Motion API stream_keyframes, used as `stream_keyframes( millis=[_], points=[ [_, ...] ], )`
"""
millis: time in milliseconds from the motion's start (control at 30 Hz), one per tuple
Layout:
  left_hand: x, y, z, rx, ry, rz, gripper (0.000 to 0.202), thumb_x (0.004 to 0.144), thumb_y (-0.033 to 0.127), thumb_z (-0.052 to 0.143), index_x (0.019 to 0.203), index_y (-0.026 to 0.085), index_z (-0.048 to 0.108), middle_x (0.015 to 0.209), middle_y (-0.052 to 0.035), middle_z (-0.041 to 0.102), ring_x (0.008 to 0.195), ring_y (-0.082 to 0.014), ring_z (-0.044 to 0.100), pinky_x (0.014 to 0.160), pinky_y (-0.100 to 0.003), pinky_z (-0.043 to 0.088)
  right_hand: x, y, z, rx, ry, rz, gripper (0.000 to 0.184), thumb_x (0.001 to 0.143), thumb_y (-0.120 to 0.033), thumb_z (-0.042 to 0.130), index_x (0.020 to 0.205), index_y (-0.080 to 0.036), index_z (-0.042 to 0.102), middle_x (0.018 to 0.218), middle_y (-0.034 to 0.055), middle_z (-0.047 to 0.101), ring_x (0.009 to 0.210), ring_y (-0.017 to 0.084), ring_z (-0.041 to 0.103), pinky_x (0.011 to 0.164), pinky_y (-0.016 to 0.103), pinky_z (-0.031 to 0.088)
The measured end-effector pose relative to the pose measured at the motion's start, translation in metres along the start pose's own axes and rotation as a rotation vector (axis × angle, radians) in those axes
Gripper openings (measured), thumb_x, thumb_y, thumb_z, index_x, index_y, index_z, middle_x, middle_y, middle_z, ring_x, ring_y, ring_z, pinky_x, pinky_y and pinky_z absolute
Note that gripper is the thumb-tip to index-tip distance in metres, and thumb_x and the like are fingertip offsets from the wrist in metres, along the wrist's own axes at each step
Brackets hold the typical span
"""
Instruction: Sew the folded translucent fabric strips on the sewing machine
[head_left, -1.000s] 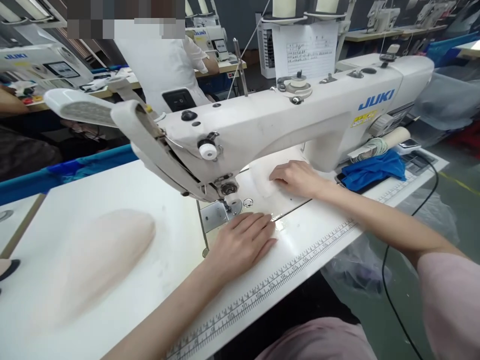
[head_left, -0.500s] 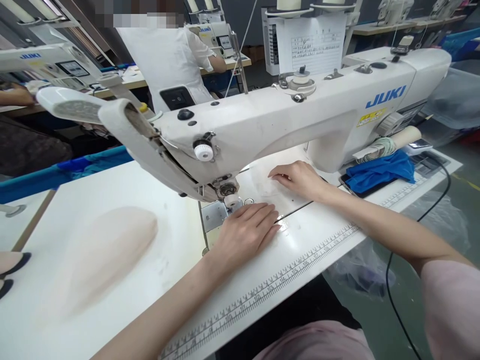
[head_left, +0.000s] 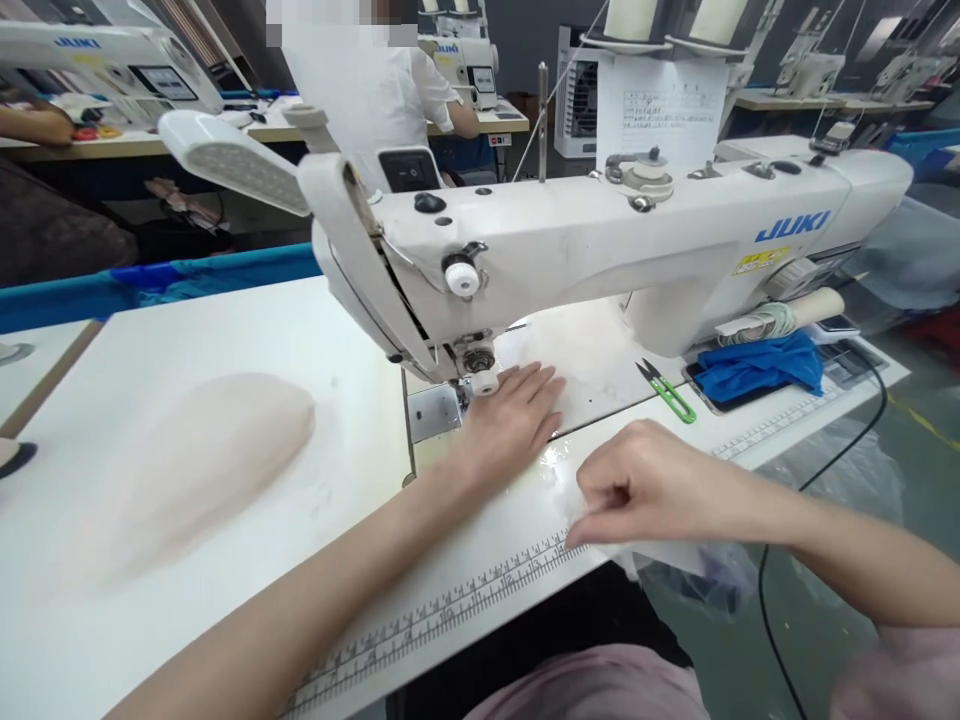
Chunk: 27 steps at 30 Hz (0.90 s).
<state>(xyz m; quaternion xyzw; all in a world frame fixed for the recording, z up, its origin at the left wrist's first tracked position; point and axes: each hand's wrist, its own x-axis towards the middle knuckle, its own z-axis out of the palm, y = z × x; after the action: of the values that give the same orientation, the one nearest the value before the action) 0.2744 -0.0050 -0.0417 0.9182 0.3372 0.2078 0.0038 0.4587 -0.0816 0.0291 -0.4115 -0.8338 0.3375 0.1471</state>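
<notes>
Left hand (head_left: 517,410) flat beside presser foot (head_left: 480,378) — snips (head_left: 666,390) nearby.

Rows of sewing tables (head_left: 480,118) fill a dim workshop.

Left hand (head_left: 516,415) flat, fingers extended; right hand (head_left: 641,485) pinched.

Your thin, pale white piece of fabric (head_left: 600,370) lies flat on the white tabletop (head_left: 225,340) beneath the sewing machine's needle; its near edge hangs over the tabletop's front edge, pinched in your right hand's fingers (head_left: 600,500), under your flat left hand (head_left: 517,415).
</notes>
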Motion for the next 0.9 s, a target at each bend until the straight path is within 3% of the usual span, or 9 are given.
stream_keyframes(
  millis=[67, 133, 233, 300, 400, 467, 633, 800, 900],
  points=[
    [-0.023, 0.006, -0.021, -0.055, 0.036, -0.028, 0.026, 0.097, 0.027, 0.039, 0.093, 0.017, 0.062, 0.092, -0.0060, 0.071, 0.085, -0.0202, 0.066, 0.075, -0.034, 0.051, -0.001, -0.004, 0.018, 0.092, 0.076, -0.034, 0.054, 0.081, -0.035, 0.070, 0.050, -0.016, 0.029, 0.048, -0.0087, 0.028, 0.048, 0.004, 0.023, 0.046, 0.021, 0.019],
    [-0.048, 0.016, -0.042, -0.228, 0.128, -0.111, 0.035, 0.098, 0.028, 0.037, 0.069, 0.018, 0.053, 0.061, 0.0003, 0.057, 0.055, -0.0121, 0.054, 0.053, -0.026, 0.043, 0.006, -0.004, 0.035, 0.216, 0.246, -0.061, 0.059, 0.082, -0.041, 0.067, 0.051, -0.017, 0.023, 0.049, -0.0085, 0.023, 0.049, 0.004, 0.018, 0.045, 0.022, 0.016],
    [-0.079, 0.036, -0.062, -0.495, 0.172, -0.094, 0.034, 0.095, 0.039, 0.045, 0.068, 0.019, 0.048, 0.056, 0.0038, 0.048, 0.050, -0.0094, 0.045, 0.047, -0.023, 0.038, 0.024, -0.006, 0.058, 0.439, 0.392, -0.034, 0.064, 0.079, -0.051, 0.067, 0.050, -0.018, 0.021, 0.047, -0.0089, 0.018, 0.048, 0.004, 0.016, 0.042, 0.022, 0.013],
    [-0.091, 0.048, -0.066, -0.480, 0.126, -0.155, 0.027, 0.084, 0.045, 0.064, 0.084, 0.019, 0.055, 0.067, 0.0027, 0.056, 0.056, -0.0106, 0.051, 0.049, -0.022, 0.042, 0.036, -0.010, 0.069, 0.595, 0.371, -0.005, 0.065, 0.074, -0.056, 0.070, 0.048, -0.018, 0.025, 0.046, -0.0091, 0.022, 0.047, 0.004, 0.020, 0.042, 0.021, 0.017],
    [-0.098, 0.055, -0.067, -0.535, 0.103, -0.353, 0.014, 0.085, 0.033, 0.063, 0.089, 0.022, 0.056, 0.075, 0.0027, 0.062, 0.061, -0.0103, 0.055, 0.048, -0.018, 0.043, 0.050, -0.016, 0.074, 0.766, 0.301, 0.063, 0.062, 0.066, -0.054, 0.077, 0.046, -0.018, 0.031, 0.045, -0.0092, 0.029, 0.046, 0.003, 0.027, 0.042, 0.021, 0.019],
    [-0.100, 0.046, -0.071, -0.669, 0.028, -0.420, 0.012, 0.090, 0.029, 0.056, 0.080, 0.023, 0.056, 0.068, 0.0040, 0.059, 0.059, -0.0100, 0.054, 0.048, -0.018, 0.043, 0.056, -0.018, 0.070, 0.835, 0.253, 0.093, 0.060, 0.065, -0.051, 0.080, 0.046, -0.017, 0.034, 0.046, -0.0095, 0.031, 0.046, 0.003, 0.028, 0.041, 0.020, 0.020],
    [-0.104, -0.001, -0.086, -0.989, -0.287, -0.510, 0.033, 0.093, 0.039, 0.047, 0.066, 0.021, 0.053, 0.062, 0.0024, 0.050, 0.058, -0.0116, 0.050, 0.052, -0.021, 0.045, 0.061, -0.015, 0.052, 0.829, 0.038, 0.112, 0.042, 0.074, -0.045, 0.075, 0.053, -0.015, 0.054, 0.044, -0.0102, 0.033, 0.043, 0.003, 0.028, 0.041, 0.020, 0.021],
    [-0.096, -0.007, -0.081, -0.879, -0.164, -0.569, 0.031, 0.091, 0.043, 0.051, 0.070, 0.021, 0.060, 0.063, 0.0026, 0.055, 0.057, -0.0105, 0.050, 0.050, -0.020, 0.041, 0.071, -0.011, 0.049, 0.817, -0.055, 0.085, 0.027, 0.072, -0.038, 0.078, 0.076, -0.016, 0.064, 0.069, -0.0050, 0.058, 0.058, 0.005, 0.050, 0.049, 0.018, 0.038],
    [-0.089, 0.003, -0.076, -0.814, -0.097, -0.552, 0.032, 0.092, 0.039, 0.049, 0.068, 0.020, 0.059, 0.060, 0.0039, 0.055, 0.053, -0.0088, 0.048, 0.049, -0.019, 0.038, 0.076, -0.005, 0.052, 0.874, -0.120, 0.108, 0.027, 0.070, -0.034, 0.080, 0.077, -0.017, 0.061, 0.066, -0.0062, 0.059, 0.052, 0.005, 0.052, 0.044, 0.016, 0.039]
  ],
)
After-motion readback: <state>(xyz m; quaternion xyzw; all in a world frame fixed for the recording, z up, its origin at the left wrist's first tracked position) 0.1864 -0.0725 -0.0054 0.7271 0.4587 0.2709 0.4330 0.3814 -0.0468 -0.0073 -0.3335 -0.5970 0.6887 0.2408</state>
